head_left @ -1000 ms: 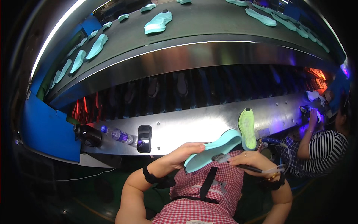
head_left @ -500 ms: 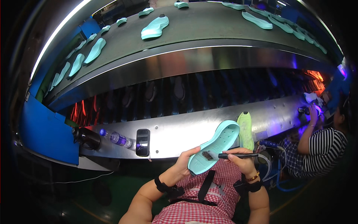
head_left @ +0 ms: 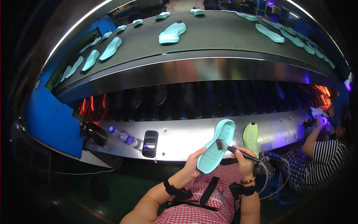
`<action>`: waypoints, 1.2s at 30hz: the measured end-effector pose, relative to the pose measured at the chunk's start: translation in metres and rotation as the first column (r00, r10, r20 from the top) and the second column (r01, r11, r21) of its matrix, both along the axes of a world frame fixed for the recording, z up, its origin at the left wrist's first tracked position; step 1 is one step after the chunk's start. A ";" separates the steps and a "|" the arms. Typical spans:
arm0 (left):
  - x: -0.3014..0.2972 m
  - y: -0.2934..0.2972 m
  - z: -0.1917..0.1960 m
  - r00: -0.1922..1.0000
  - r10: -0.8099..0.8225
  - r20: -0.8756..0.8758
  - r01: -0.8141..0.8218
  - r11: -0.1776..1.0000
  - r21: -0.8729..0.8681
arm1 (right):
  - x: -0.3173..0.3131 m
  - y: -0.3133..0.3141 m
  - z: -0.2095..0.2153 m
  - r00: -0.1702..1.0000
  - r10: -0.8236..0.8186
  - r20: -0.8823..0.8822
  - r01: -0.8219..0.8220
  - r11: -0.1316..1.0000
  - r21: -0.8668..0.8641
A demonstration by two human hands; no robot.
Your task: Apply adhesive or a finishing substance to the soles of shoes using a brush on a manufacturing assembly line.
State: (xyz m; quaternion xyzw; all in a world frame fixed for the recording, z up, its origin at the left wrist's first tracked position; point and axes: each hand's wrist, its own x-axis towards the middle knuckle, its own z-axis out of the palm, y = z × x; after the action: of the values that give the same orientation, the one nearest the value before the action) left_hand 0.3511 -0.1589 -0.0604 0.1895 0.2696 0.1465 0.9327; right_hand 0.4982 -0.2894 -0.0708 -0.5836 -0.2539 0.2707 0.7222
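Observation:
My left hand grips the heel-end edge of a turquoise shoe sole, thumb along its rim. The sole is tilted with its hollow inner side facing me, and small holes show near the toe. In my right hand is a brush with a dark handle, pinched between thumb and fingers. Its bristles rest against or just above the middle of the sole; contact is hard to make out. A lime-green sole lies on the metal bench, just beyond my right hand.
A phone, a clear bottle and a dark jug are on the bench at left. Behind it runs a conveyor belt with several turquoise soles. A co-worker in a striped top sits at right, beside hoses.
The brush has moved from the heel area toward the middle of the turquoise sole, its handle now slanting more. The sole has turned more upright. The whole view has shifted slightly.

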 end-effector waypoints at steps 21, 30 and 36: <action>-0.022 0.045 0.050 0.997 -0.052 0.060 0.011 0.838 0.545 | -0.013 -0.036 0.034 0.829 0.477 -0.292 -0.386 0.866 0.318; 0.048 0.212 0.228 0.579 0.490 0.651 -0.669 0.742 0.036 | 0.006 -0.034 0.016 0.802 0.306 -0.513 -0.088 0.910 0.405; 0.115 0.265 0.199 0.621 0.774 0.123 0.213 -0.318 0.924 | 0.010 -0.044 -0.012 0.763 0.136 -0.632 0.103 0.940 0.325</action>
State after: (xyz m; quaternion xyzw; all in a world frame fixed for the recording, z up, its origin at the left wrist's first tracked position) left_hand 0.4656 0.1060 0.1386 0.7691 0.3779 0.4836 0.1785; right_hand 0.5086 -0.3336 -0.0823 -0.3181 -0.0376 0.4132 0.8524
